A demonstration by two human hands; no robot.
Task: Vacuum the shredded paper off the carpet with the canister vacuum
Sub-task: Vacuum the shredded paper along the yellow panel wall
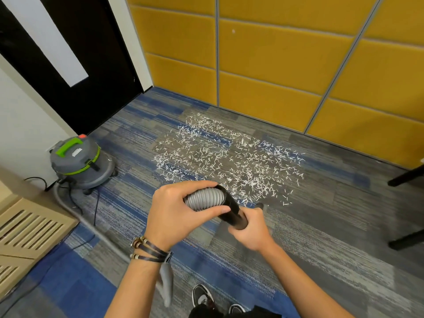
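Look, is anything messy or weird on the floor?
Yes. White shredded paper lies strewn across the carpet near the yellow wall, a spill that doesn't belong. The left hand and right hand grip the vacuum hose at its near edge.

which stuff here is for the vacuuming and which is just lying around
For the job: canister vacuum, grey hose in the left hand, black wand in the right hand, shredded paper, carpet.
Just around: door, yellow wall panels, louvred vent, furniture legs.
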